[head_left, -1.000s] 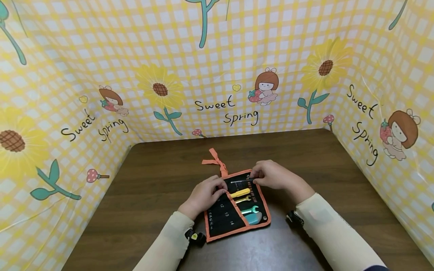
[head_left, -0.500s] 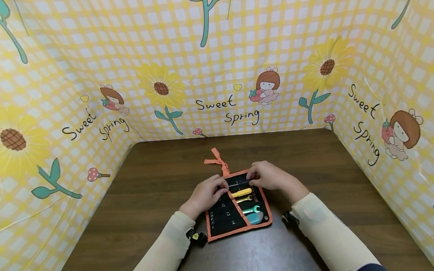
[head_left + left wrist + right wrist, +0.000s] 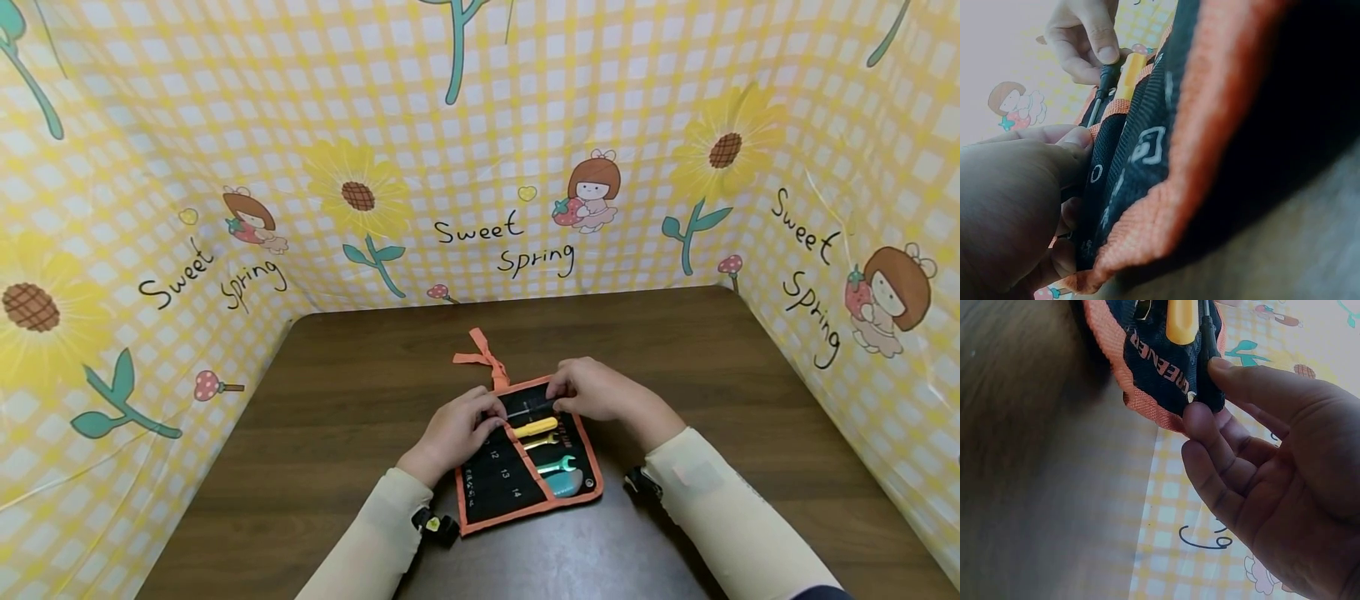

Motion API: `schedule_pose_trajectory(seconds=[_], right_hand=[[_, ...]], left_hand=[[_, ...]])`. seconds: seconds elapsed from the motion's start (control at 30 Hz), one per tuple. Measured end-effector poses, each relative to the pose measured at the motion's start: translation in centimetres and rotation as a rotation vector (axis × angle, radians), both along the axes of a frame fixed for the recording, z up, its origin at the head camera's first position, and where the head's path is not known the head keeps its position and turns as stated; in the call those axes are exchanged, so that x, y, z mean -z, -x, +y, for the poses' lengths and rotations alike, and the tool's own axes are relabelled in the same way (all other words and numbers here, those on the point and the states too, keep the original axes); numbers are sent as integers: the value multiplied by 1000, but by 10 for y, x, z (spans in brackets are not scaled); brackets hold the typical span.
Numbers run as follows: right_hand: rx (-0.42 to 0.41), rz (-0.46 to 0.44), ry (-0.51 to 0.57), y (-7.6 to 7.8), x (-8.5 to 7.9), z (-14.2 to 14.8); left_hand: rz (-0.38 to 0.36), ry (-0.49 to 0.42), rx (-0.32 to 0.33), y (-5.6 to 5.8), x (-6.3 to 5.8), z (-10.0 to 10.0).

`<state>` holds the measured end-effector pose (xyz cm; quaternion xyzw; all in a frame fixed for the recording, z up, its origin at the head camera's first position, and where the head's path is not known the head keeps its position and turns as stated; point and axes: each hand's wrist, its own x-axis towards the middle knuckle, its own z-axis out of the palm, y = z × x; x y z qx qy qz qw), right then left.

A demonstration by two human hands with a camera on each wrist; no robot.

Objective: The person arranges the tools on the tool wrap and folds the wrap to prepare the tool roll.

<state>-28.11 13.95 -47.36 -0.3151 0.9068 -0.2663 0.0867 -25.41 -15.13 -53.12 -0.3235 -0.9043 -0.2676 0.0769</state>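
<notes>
A black tool roll with orange edging (image 3: 495, 492) lies open on the table in the head view. My right hand (image 3: 596, 390) pinches the black handle of a screwdriver (image 3: 1209, 362) between thumb and fingers. The thin metal shaft points toward the far pocket's mouth, and its tip is hidden. My left hand (image 3: 453, 429) pinches the pocket's orange edge beside that shaft, seen closely in the left wrist view. Next to the screwdriver, a yellow handle (image 3: 535, 427) sticks out of its pocket. A yellowish wrench (image 3: 542, 442), a green wrench (image 3: 557, 466) and a teal-ended tool (image 3: 564, 482) sit in the nearer pockets.
An orange tie strap (image 3: 482, 357) trails from the roll's far edge onto the brown wooden table (image 3: 360, 375). Checked yellow cloth (image 3: 480, 167) with printed flowers and figures stands around the back and both sides.
My right hand has shifted slightly left with the screwdriver, whose shaft has moved toward my left hand and the pocket. My left hand keeps its hold on the roll. Little differs in the last half second.
</notes>
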Motion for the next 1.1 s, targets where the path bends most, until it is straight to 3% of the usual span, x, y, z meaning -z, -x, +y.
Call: schedule_pose_trajectory(seconds=[0.43, 1.1], right_hand=[[-19, 23, -27, -5, 1, -15], [-43, 27, 26, -10, 8, -25]], left_hand=[[-11, -4, -5, -2, -3, 2], [-16, -7, -12, -4, 1, 2]])
